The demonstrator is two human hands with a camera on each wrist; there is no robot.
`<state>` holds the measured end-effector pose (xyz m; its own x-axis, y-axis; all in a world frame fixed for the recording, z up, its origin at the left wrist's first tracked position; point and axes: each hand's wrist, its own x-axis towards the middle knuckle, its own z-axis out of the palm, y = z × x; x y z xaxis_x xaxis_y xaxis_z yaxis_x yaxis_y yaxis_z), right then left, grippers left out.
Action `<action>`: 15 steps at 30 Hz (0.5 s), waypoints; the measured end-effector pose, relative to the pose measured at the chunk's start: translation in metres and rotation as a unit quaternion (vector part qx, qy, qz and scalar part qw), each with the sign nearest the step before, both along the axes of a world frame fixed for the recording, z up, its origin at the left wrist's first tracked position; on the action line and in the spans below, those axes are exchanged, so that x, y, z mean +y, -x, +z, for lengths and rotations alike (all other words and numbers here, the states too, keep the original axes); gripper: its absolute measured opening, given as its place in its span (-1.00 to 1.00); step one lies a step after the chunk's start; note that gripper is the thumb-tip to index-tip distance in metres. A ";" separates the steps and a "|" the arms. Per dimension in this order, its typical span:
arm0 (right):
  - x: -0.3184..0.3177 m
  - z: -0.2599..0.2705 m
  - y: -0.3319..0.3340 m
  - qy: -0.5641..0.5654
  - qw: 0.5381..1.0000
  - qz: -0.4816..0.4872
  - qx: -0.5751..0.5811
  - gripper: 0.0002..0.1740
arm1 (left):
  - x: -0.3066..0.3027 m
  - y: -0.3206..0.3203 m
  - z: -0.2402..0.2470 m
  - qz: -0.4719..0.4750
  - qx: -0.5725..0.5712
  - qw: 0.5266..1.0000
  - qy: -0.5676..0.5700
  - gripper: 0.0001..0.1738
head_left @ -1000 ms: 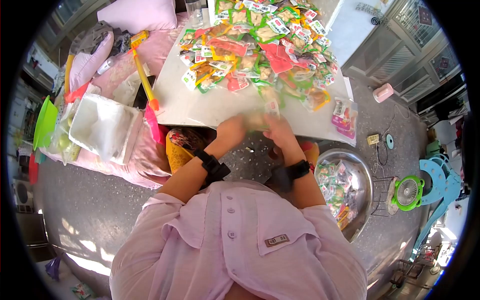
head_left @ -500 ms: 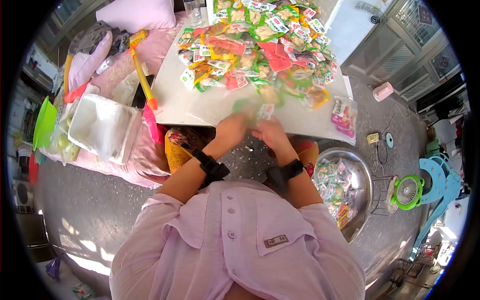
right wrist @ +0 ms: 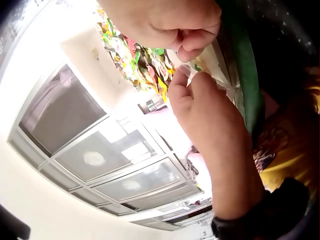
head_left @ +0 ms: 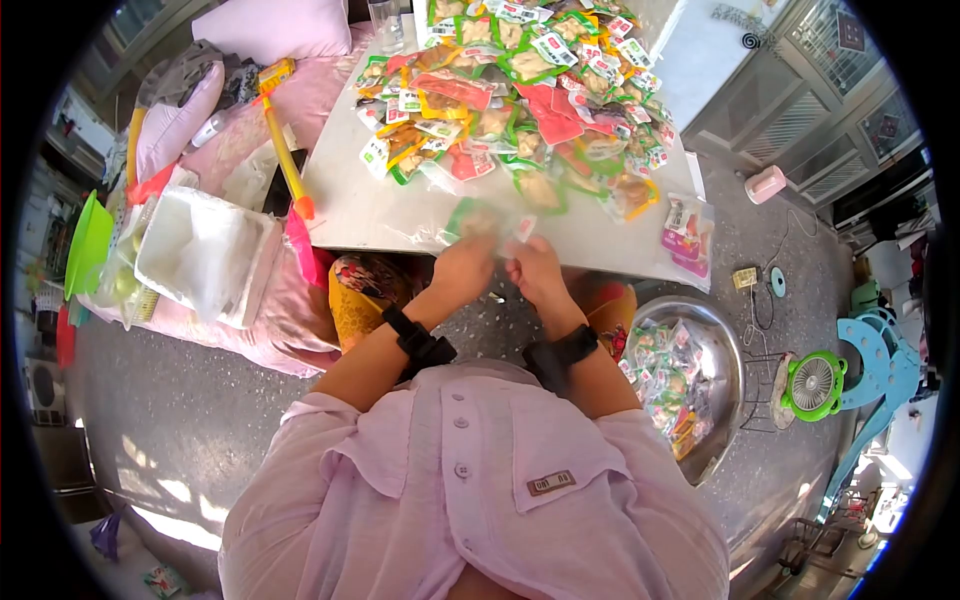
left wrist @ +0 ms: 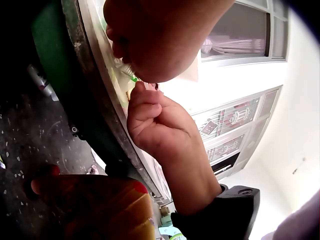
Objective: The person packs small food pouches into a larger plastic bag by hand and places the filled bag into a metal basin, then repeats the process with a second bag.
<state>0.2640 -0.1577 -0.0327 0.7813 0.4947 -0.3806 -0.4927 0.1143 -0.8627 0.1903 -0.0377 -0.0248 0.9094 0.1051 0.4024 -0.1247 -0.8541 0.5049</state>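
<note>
At the table's near edge in the head view, my left hand (head_left: 465, 270) pinches a green-edged clear packet (head_left: 472, 218), which is blurred. Close on its right, my right hand (head_left: 538, 272) has curled fingers pinching a small white-and-red piece (head_left: 524, 229), perhaps a label or packet corner. Both wrist views show the two hands nearly touching, with a bit of clear film (right wrist: 189, 70) at the left hand's fingertips. Beyond them a large heap of sealed food packets (head_left: 495, 120) covers the back of the table, and one packet (head_left: 538, 190) lies just past the hands.
A metal basin (head_left: 728, 370) holding packets stands on the floor at the right. Pink-purple packets (head_left: 686, 235) lie at the table's right corner. On the left, a white foam box (head_left: 195, 255) and a yellow-handled tool (head_left: 285, 155) rest on the pink bedding (head_left: 290, 335).
The green-edged packet has moved left with my left hand. My right hand has drawn slightly back and left, and the white-and-red piece has shifted left and down.
</note>
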 end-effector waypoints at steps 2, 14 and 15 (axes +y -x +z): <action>0.005 0.007 0.000 0.047 0.997 0.026 -0.047 -0.82 | -0.002 0.003 0.004 -0.001 0.011 1.000 0.006 -0.67; 0.033 -0.015 -0.020 0.179 0.944 0.048 -0.272 -0.85 | -0.001 0.000 0.006 -0.003 -0.025 1.000 0.012 -0.66; 0.036 -0.021 -0.020 0.196 0.927 0.037 -0.318 -0.85 | 0.000 -0.001 0.005 0.004 -0.017 1.000 0.013 -0.66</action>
<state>0.2842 -0.1212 -0.0534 0.8793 0.4760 -0.0165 0.1357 -0.2837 -0.9492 0.1913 -0.0376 -0.0197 0.8948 0.1227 0.4294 -0.1351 -0.8421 0.5221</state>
